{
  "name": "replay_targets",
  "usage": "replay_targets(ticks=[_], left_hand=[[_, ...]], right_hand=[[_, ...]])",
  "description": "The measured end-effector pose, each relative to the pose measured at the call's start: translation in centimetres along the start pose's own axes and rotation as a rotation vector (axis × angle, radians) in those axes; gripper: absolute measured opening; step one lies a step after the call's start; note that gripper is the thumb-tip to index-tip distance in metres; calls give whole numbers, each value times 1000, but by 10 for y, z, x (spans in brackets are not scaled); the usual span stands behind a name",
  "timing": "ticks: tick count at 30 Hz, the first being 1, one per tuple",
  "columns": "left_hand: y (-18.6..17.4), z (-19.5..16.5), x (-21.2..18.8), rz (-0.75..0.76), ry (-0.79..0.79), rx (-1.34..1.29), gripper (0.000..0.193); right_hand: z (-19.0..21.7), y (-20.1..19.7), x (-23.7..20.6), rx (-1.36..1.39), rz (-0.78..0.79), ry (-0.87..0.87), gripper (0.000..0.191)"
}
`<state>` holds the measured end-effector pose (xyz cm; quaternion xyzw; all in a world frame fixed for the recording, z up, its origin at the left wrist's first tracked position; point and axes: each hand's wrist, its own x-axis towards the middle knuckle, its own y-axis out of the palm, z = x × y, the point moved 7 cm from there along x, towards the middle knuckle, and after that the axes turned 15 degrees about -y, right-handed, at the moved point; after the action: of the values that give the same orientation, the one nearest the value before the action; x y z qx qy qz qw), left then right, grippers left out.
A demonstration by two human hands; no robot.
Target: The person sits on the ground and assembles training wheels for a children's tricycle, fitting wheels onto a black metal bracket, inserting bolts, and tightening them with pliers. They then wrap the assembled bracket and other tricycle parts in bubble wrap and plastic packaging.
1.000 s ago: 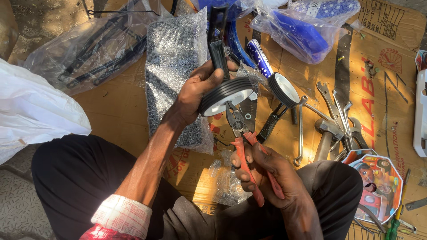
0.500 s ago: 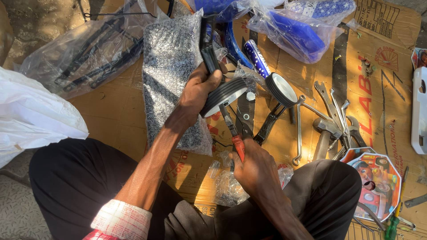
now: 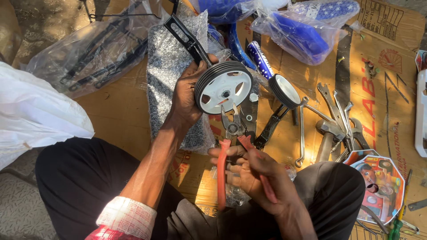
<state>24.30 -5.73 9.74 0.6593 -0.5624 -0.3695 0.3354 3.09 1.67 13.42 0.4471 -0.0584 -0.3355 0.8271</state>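
Holding a small training wheel (image 3: 223, 87) by its rim, the left hand (image 3: 187, 95) is closed around the black tyre and the black metal bracket arm (image 3: 187, 39) that goes up from it toward the far edge of the cardboard sheet (image 3: 120, 111). The wheel has a white disc with openings, and its face is turned to the camera. The right hand (image 3: 253, 175) is wrapped around the red handles of a pair of pliers (image 3: 232, 133); the handles are spread a little, and the steel jaws stand open, pointing up at the lower rim of the wheel, very near it, but I cannot tell if they touch. Both hands are above the middle of the cardboard, over the person's lap.

Just right of the held wheel, a second training wheel (image 3: 284, 91) with its own black arm lies on the cardboard. Further right there is a group of spanners (image 3: 338, 111) and a hammer (image 3: 327, 135), close together. A grey patterned plastic bag (image 3: 171, 71) lies under the left hand. Blue parts in clear plastic bags (image 3: 302, 38) lie along the far edge. Near the right edge, a colourful printed plate (image 3: 378, 182) rests beside the person's knee.
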Motion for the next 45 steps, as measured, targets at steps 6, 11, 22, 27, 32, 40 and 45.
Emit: replay_targets(ticks=[6, 11, 22, 27, 32, 40, 45], left_hand=[[1, 0, -2, 23, 21, -8, 24], [12, -2, -4, 53, 29, 142, 23], [23, -3, -7, 85, 31, 279, 24], [19, 3, -3, 79, 40, 263, 26], [12, 8, 0, 31, 2, 296, 28], [8, 10, 9, -115, -81, 376, 22], [10, 9, 5, -163, -162, 404, 19]], right_hand=[[3, 5, 2, 176, -14, 3, 40], [1, -4, 6, 118, -46, 8, 42], [0, -17, 3, 20, -76, 26, 37], [-4, -13, 2, -3, -11, 1, 37], [-5, -28, 1, -196, -160, 59, 61], [0, -25, 5, -294, -144, 46, 63], [4, -20, 8, -258, -154, 84, 56]])
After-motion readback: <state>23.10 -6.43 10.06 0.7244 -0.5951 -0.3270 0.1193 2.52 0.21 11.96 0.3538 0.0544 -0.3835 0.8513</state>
